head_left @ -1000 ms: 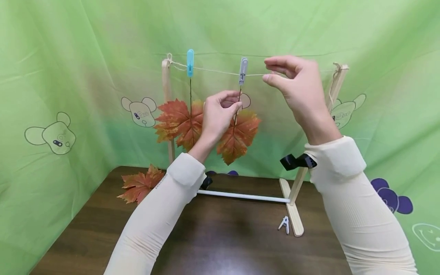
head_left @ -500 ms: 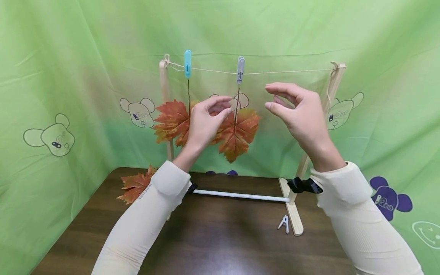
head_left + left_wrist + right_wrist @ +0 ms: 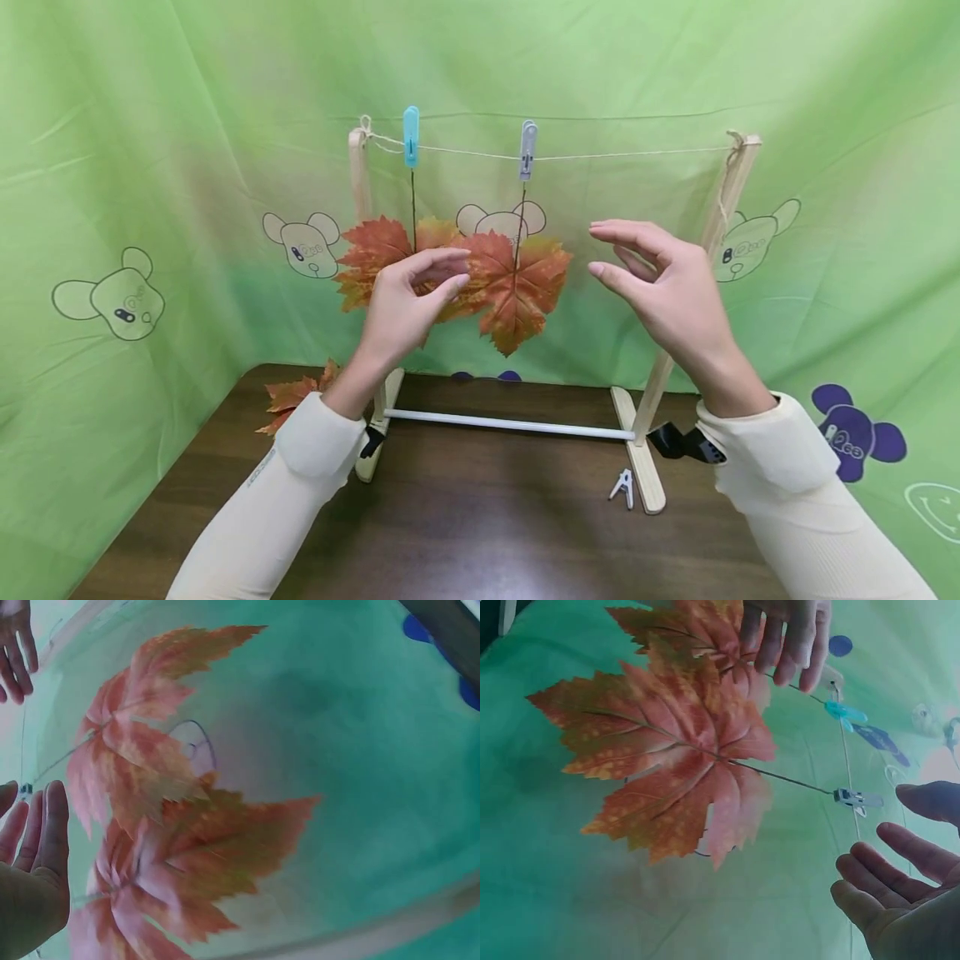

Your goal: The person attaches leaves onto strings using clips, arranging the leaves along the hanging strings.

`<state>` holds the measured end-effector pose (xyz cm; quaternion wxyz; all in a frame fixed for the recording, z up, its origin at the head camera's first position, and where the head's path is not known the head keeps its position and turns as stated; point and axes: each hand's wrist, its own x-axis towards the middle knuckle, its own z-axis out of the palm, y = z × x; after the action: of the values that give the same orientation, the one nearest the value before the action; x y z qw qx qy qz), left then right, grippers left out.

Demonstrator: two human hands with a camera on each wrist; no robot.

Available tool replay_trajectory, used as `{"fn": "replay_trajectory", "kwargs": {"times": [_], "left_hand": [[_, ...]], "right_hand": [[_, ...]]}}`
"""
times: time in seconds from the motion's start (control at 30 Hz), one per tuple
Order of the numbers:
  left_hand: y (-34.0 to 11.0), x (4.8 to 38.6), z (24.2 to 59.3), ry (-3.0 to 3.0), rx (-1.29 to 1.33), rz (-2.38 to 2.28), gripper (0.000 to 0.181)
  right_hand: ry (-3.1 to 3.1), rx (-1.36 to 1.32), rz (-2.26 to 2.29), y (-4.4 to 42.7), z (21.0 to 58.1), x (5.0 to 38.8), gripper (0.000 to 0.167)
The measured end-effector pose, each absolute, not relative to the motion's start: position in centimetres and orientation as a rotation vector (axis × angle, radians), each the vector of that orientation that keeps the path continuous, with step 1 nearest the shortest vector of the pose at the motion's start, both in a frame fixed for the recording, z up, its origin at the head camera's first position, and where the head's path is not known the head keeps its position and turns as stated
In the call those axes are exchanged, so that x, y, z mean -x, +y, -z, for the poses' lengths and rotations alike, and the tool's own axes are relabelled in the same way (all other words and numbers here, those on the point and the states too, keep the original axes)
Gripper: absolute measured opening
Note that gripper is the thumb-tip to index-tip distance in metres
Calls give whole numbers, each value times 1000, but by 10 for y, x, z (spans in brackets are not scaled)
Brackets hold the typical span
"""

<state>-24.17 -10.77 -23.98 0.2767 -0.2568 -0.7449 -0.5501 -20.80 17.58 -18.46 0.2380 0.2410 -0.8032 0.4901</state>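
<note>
Two orange-red maple leaves hang by their stems from a string (image 3: pixel 630 154). A blue clothespin (image 3: pixel 411 137) grips the stem of the left leaf (image 3: pixel 375 258); a grey clothespin (image 3: pixel 528 150) grips that of the right leaf (image 3: pixel 521 292). My left hand (image 3: pixel 405 304) is in front of the left leaf in the head view, thumb and fingers relaxed and apart, holding nothing. To the right of the right leaf, my right hand (image 3: pixel 667 300) hovers with loosely bent fingers and nothing between them. The right wrist view shows both clothespins beyond the fingers.
Wooden posts (image 3: pixel 731 196) carry the string, joined low down by a white rod (image 3: pixel 510 424). A white clothespin (image 3: pixel 622 488) lies on the brown table (image 3: pixel 480 517) by the right foot. Another leaf (image 3: pixel 288 400) lies at the left, partly behind my sleeve.
My left hand has let go of the right leaf's stem and moved down and left. My right hand has dropped away from the string. Both leaves stay hanging.
</note>
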Motion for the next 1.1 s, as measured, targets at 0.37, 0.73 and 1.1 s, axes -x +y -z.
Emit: {"fn": "replay_trajectory", "kwargs": {"times": [0.37, 0.73, 1.1], "left_hand": [[-138, 227, 267, -2128, 607, 1456, 28], [-178, 211, 288, -2244, 566, 1380, 30], [-212, 200, 312, -2338, 513, 1322, 32]], "right_hand": [[-2306, -627, -1295, 189, 208, 198, 39], [-2399, -589, -1240, 203, 232, 193, 41], [-2424, -597, -1221, 215, 260, 188, 39]]}}
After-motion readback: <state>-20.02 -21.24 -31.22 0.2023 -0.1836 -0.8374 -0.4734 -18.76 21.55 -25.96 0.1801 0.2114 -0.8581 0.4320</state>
